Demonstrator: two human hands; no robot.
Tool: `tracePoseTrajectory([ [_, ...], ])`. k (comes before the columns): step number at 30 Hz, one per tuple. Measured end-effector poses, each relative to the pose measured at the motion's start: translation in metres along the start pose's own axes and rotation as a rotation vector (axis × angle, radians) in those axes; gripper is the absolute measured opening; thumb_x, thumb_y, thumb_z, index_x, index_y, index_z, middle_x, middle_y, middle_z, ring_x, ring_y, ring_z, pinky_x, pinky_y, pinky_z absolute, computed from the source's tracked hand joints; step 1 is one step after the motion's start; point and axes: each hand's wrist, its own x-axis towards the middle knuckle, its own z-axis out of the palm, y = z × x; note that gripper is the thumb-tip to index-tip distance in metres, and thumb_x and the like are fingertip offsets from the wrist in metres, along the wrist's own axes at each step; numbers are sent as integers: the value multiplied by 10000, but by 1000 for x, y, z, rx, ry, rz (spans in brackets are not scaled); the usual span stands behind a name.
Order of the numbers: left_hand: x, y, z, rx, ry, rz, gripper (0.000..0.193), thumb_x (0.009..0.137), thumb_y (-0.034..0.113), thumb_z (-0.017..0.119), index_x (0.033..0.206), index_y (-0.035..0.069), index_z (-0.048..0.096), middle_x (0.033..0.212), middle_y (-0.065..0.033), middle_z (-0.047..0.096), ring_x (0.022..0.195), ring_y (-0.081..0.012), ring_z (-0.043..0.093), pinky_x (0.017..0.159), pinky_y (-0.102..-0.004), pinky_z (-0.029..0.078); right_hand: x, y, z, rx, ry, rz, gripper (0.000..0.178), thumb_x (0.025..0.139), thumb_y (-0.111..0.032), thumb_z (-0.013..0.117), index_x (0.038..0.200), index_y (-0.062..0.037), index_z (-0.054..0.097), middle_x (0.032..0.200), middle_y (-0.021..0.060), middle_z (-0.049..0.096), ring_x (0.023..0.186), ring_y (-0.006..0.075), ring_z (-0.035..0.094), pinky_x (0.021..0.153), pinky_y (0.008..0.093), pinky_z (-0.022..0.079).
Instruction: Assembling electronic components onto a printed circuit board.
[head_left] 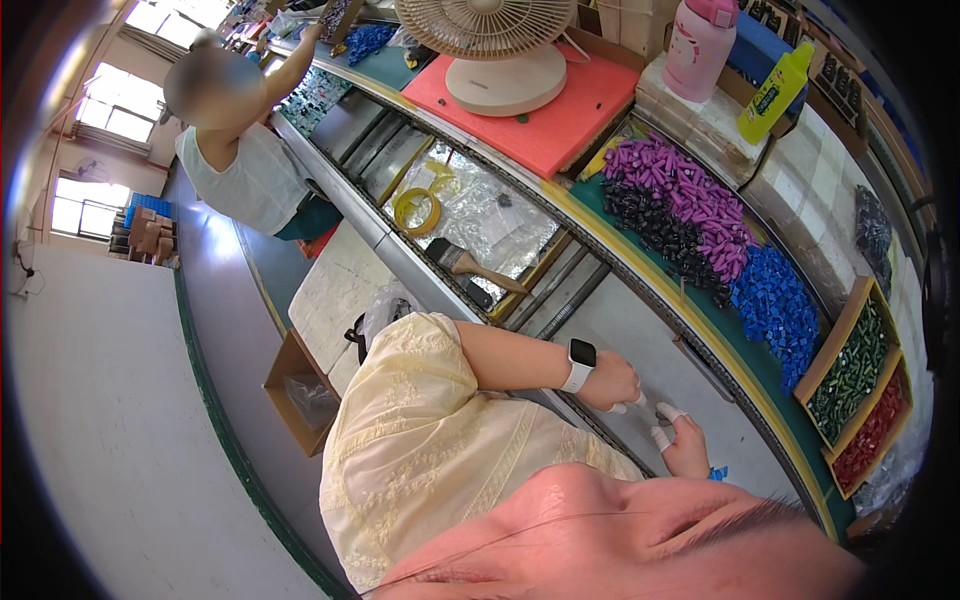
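My left hand (608, 383), with a white-strapped watch (580, 365) on its wrist, is held over the grey work surface (640, 330). Its fingers are curled, and white covers show at the fingertips. Whatever they may hold is too small or hidden to make out. Close beside it is my right hand (686, 447), with a blue band (718, 473) at its wrist. Its thumb and a finger, both in white covers, are spread with a gap between them, and I see nothing in them. The two hands almost meet at the fingertips.
Piles of purple parts (690, 185), black parts (650, 225) and blue parts (775, 310) lie beyond the rail. Divided boxes hold green parts (850, 375) and red parts (873, 430). A brush (470, 265), tape roll (417, 212), fan (505, 80) and co-worker (240, 165) are farther left.
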Motion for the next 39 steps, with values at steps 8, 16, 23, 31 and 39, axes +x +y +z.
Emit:
tracePoseTrajectory([
  [8,1,0,-1,-14,-14,-8,225,702,221,588,884,91,617,767,-127,615,754,-320,599,638,-431,478,-1,2,0,0,-7,5,381,731,-108,632,1091,-26,539,972,164,588,876,304,575,777,363,457],
  [16,0,0,0,4,-3,-1,187,715,236,601,808,74,589,760,-104,592,748,-300,595,627,-412,480,-1,2,0,-7,-20,17,385,732,-108,632,1095,-24,537,969,164,588,882,301,574,779,361,456],
  [23,-1,1,-1,-6,14,-4,183,712,239,606,774,68,593,747,-103,592,736,-299,597,616,-409,483,-1,1,0,-10,-13,12,390,727,-104,633,1096,-25,536,959,161,588,872,297,573,775,361,455],
  [31,0,-1,1,3,8,-8,187,712,245,609,774,69,595,750,-102,593,738,-297,599,615,-407,486,0,2,1,-9,-4,-4,388,724,-97,635,1092,-23,539,971,162,586,872,299,575,773,359,458],
  [39,0,0,1,0,6,-13,181,710,243,609,771,73,591,754,-97,592,737,-295,600,611,-410,488,-1,4,1,-4,-18,11,386,726,-98,637,1092,-22,539,987,167,585,888,306,574,780,361,459],
])
